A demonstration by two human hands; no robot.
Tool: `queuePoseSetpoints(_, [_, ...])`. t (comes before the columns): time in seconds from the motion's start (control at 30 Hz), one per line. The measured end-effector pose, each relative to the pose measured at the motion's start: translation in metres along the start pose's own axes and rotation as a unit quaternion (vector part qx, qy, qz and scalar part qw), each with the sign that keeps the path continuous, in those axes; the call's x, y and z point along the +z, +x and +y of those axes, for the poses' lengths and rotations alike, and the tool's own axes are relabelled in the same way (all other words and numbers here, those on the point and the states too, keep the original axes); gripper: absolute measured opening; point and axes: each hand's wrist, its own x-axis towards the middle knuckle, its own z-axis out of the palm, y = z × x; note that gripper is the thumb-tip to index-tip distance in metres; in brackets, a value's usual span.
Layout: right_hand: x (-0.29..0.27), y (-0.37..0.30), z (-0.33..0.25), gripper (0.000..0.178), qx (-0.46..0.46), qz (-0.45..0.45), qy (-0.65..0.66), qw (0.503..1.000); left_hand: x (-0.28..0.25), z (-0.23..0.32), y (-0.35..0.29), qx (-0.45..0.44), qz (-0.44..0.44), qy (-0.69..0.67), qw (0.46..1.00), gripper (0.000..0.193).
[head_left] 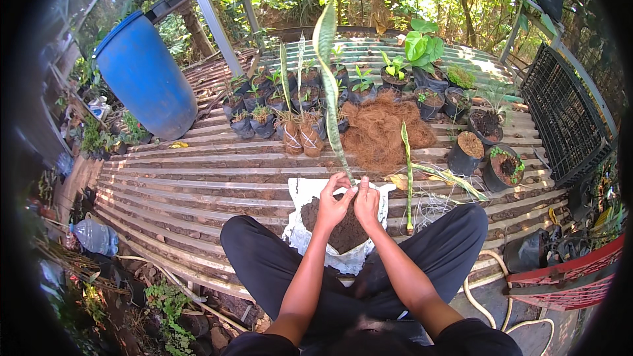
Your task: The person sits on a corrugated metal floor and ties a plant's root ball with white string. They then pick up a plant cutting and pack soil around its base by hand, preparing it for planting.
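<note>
A tall, mottled green snake plant leaf [331, 86] stands upright between my hands, its lower end at my fingertips. My left hand [333, 203] is closed on the leaf's base, and my right hand [367, 203] pinches at the same spot from the other side. Under them a mound of dark soil [348, 229] lies on a white plastic sack [300, 191] in front of my crossed legs. Another snake plant leaf [408, 178] rests on the slats right of the sack. Beside it are pale, drying leaf strips [455, 179] and a tangle of thin string [432, 209].
Brown coconut fibre [382, 130] is heaped beyond the sack. Two fibre-wrapped, string-tied bundles [312, 140] stand left of it. Several potted plants [262, 122] line the back. A blue barrel [146, 76] leans at far left; a black crate [564, 115] and red crate [567, 280] are right.
</note>
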Motion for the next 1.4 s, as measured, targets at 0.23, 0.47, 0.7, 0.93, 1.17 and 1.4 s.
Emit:
queuePoseSetpoints(0.23, [-0.005,-0.008,-0.018,0.053,-0.097,0.021,-0.026,0.995,0.001,0.002,0.002,0.034,0.049,0.065,0.996,0.029])
queuePoseSetpoints(0.47, [-0.001,-0.007,-0.01,0.054,-0.071,-0.063,-0.017,0.995,-0.003,0.001,-0.001,-0.029,0.077,0.02,0.996,0.025])
queuePoseSetpoints(0.7, [-0.004,0.012,0.01,0.056,-0.006,-0.173,0.116,0.978,-0.015,-0.012,0.005,0.011,0.078,0.021,0.997,0.025])
queuePoseSetpoints(0.93, [-0.016,0.012,0.009,0.049,0.117,-0.238,0.272,0.925,-0.011,-0.01,0.006,0.001,0.013,-0.055,0.998,0.027])
queuePoseSetpoints(1.17, [-0.001,0.005,0.0,0.063,0.174,-0.221,0.396,0.874,-0.01,0.003,0.002,-0.053,-0.01,-0.064,0.996,0.023])
queuePoseSetpoints(1.4, [-0.006,0.007,0.001,0.071,0.218,-0.281,0.306,0.883,-0.008,-0.006,0.004,-0.066,0.005,-0.093,0.993,0.022])
